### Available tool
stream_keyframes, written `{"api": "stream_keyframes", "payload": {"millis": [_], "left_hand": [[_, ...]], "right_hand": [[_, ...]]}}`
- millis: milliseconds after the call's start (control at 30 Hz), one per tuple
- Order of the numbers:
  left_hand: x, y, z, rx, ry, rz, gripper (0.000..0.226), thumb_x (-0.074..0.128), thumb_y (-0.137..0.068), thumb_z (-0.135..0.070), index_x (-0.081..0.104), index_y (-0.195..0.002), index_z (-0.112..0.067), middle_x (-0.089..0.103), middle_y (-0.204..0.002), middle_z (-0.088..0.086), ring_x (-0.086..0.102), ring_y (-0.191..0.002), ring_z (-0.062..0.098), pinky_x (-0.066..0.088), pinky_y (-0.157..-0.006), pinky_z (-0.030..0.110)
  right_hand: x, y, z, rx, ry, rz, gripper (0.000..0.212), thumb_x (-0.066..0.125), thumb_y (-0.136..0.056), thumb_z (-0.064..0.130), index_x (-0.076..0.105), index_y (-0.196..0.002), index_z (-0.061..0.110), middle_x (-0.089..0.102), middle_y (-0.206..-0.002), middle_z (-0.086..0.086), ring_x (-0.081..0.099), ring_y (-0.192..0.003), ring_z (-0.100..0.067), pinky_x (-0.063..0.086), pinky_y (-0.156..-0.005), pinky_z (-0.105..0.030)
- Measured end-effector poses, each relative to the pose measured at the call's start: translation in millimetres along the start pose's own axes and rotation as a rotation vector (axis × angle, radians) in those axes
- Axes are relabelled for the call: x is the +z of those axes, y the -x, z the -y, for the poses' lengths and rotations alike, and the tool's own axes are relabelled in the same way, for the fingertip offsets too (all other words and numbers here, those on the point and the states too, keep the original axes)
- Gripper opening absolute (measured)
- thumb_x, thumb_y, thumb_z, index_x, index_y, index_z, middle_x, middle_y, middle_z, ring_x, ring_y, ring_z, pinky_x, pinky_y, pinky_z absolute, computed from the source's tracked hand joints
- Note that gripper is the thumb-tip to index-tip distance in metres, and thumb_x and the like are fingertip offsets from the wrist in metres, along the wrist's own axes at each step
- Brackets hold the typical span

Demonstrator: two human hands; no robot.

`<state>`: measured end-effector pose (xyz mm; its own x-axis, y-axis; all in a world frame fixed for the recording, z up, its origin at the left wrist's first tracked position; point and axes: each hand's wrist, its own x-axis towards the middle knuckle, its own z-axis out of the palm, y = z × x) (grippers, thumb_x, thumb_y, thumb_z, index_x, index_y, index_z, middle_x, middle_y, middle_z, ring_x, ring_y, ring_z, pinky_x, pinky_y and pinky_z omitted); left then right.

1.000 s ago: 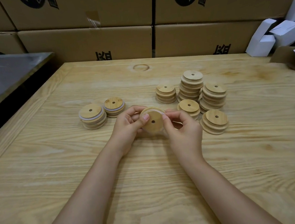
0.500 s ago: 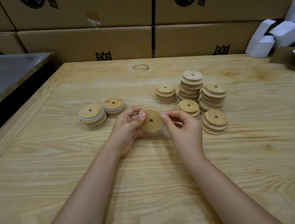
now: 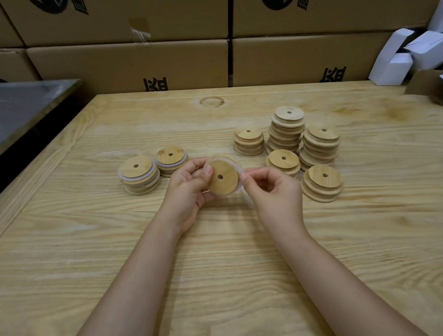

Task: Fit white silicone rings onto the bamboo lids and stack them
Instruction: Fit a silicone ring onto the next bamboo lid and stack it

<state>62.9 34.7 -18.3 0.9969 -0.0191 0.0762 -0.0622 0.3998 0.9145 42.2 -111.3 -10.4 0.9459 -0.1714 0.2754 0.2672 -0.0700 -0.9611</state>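
My left hand (image 3: pixel 187 189) grips a round bamboo lid (image 3: pixel 222 178) with a centre hole, tilted toward me above the table. A thin white silicone ring (image 3: pixel 238 167) runs around the lid's rim. My right hand (image 3: pixel 273 190) pinches that ring at the lid's right edge. To the left stand two short stacks of lids with white rings, one nearer (image 3: pixel 138 175) and one farther (image 3: pixel 171 160). To the right stand several stacks of bare bamboo lids (image 3: pixel 288 132).
The wooden table (image 3: pixel 224 274) has a raised border along its left and far edges. Cardboard boxes (image 3: pixel 131 66) wall off the back. A grey metal surface (image 3: pixel 9 111) lies left, and white folded cartons (image 3: pixel 406 55) sit at the back right.
The lid has tipped so its flat face turns more toward me. My right hand has shifted slightly right, drawing the ring out along the lid's right edge.
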Motion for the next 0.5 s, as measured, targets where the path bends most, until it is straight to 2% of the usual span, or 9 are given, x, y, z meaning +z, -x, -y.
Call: {"api": "stream_keyframes", "payload": {"millis": [200, 267, 367, 500], "left_hand": [[1.0, 1.1, -1.7, -0.056, -0.065, -0.011, 0.034, 0.056, -0.079, -0.020, 0.056, -0.109, -0.002, 0.066, -0.086, 0.011, 0.065, -0.072, 0.019, 0.057, -0.060, 0.032], [0.6, 0.2, -1.6, -0.076, -0.090, -0.033, 0.026, 0.057, -0.084, -0.018, 0.058, -0.107, -0.005, 0.068, -0.082, 0.007, 0.066, -0.065, 0.015, 0.057, -0.056, 0.027], [-0.3, -1.0, -2.3, -0.104, -0.107, -0.066, 0.017, 0.055, -0.090, -0.013, 0.062, -0.105, -0.009, 0.070, -0.079, 0.001, 0.067, -0.063, 0.010, 0.055, -0.051, 0.024], [0.4, -0.3, -4.5, -0.135, -0.090, -0.082, 0.015, 0.055, -0.090, -0.012, 0.065, -0.101, -0.009, 0.067, -0.079, 0.004, 0.066, -0.063, 0.010, 0.053, -0.045, 0.024]], "right_hand": [[-3.0, -1.5, 2.9, 0.052, -0.011, 0.034, 0.017, 0.071, -0.080, 0.008, 0.068, -0.069, 0.020, 0.068, -0.072, 0.011, 0.062, -0.068, 0.005, 0.045, -0.066, -0.009], [-3.9, -1.1, 2.8, 0.021, 0.069, 0.046, 0.013, 0.070, -0.083, 0.012, 0.068, -0.073, 0.020, 0.068, -0.072, 0.011, 0.062, -0.069, 0.002, 0.047, -0.068, -0.015], [-4.5, 2.2, 2.8, -0.109, 0.215, 0.066, 0.007, 0.067, -0.086, 0.015, 0.068, -0.079, 0.017, 0.067, -0.075, 0.010, 0.062, -0.075, -0.004, 0.050, -0.074, -0.023], [-6.7, 3.5, 0.2, -0.433, 0.431, 0.071, 0.005, 0.066, -0.083, 0.004, 0.068, -0.085, 0.007, 0.067, -0.081, 0.000, 0.062, -0.078, -0.014, 0.050, -0.074, -0.035]]}}
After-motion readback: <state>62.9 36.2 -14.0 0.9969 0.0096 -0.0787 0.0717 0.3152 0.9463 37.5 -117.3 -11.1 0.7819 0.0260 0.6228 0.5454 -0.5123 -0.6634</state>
